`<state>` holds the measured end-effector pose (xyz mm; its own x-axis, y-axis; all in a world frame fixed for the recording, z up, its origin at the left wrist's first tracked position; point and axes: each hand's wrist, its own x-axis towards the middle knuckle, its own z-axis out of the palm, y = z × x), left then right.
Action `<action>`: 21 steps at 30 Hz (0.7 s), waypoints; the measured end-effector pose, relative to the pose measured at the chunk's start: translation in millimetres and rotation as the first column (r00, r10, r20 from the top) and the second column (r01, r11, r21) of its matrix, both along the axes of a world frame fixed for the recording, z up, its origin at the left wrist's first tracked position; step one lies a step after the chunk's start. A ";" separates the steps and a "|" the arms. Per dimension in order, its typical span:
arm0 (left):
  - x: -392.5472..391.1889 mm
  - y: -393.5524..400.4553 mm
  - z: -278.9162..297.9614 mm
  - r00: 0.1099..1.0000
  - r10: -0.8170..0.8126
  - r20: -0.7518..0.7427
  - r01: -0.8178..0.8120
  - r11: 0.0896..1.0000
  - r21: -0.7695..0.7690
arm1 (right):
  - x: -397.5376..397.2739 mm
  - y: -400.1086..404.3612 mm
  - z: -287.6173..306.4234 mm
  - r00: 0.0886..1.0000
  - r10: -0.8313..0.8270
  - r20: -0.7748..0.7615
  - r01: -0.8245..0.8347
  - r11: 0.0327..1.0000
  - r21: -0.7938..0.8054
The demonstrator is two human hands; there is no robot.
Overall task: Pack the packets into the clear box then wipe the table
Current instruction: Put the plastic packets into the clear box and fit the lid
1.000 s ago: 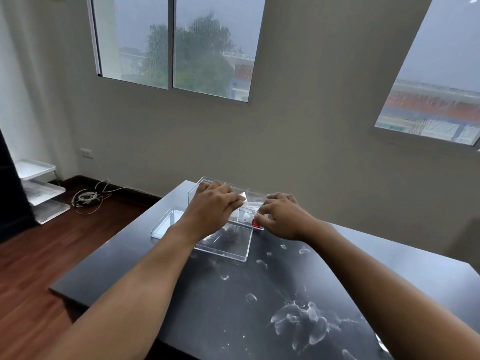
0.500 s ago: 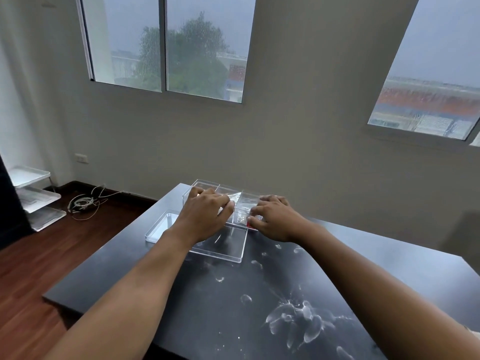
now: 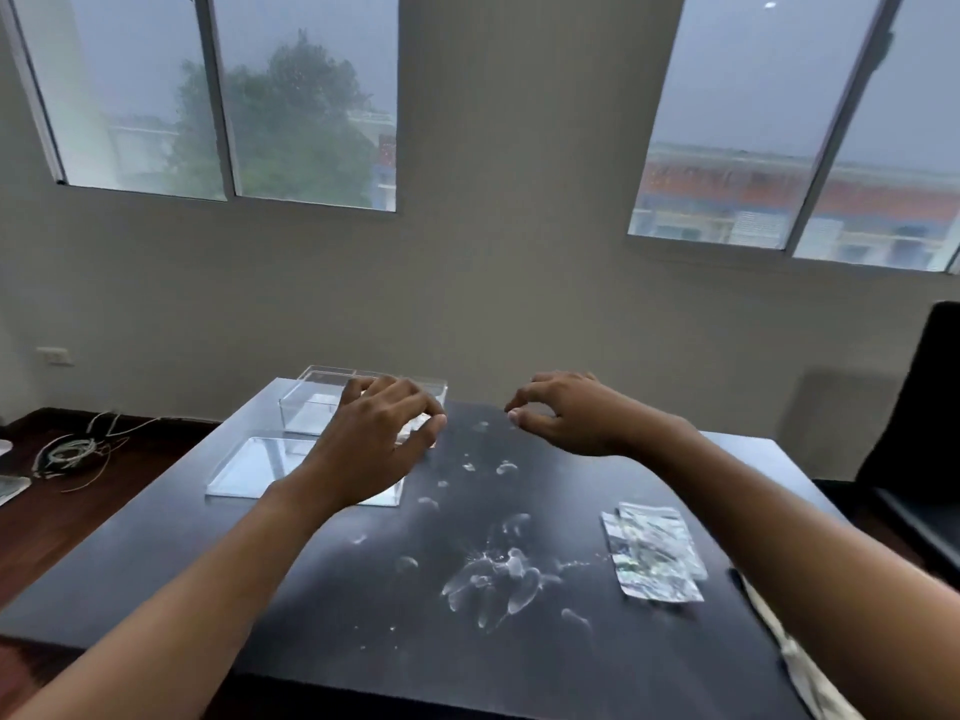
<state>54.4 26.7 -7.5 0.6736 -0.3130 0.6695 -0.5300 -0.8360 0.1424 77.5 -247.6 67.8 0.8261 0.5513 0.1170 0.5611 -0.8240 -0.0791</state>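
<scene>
Crinkled foil packets and a clear box on a wet black table

The silvery, flat packets point(image 3: 652, 556) lie overlapped near the table's right edge, long axis running away from the viewer. The rectangular clear box point(image 3: 317, 400) stands far left, its flat lid point(image 3: 254, 467) just nearer. Left hand point(image 3: 374, 439) and right hand point(image 3: 566, 415) hover with fingers loosely curled, holding nothing. Water splashes point(image 3: 493, 576) streak the glossy table point(image 3: 363, 589).

Bare forearms, bare hands point(image 3: 382, 439), no sleeves
</scene>
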 end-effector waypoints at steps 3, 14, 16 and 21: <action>-16.0 -29.3 5.9 0.990 -0.129 -0.055 0.131 0.991 0.035 | -20.6 -43.9 5.1 0.994 -0.073 -0.084 0.072 0.997 -0.022; -66.9 -149.2 15.3 0.910 -0.361 -0.205 0.408 0.869 0.279 | -74.9 -145.5 -9.7 0.943 -0.259 -0.208 0.236 0.963 -0.129; -73.1 -167.8 11.3 0.906 -0.366 -0.213 0.419 0.851 0.318 | -76.7 -150.8 -15.0 0.945 -0.259 -0.200 0.242 0.965 -0.105; -75.9 -193.1 -3.1 0.919 -0.330 -0.214 0.392 0.824 0.409 | -75.4 -152.4 -31.3 0.942 -0.254 -0.220 0.247 0.967 -0.061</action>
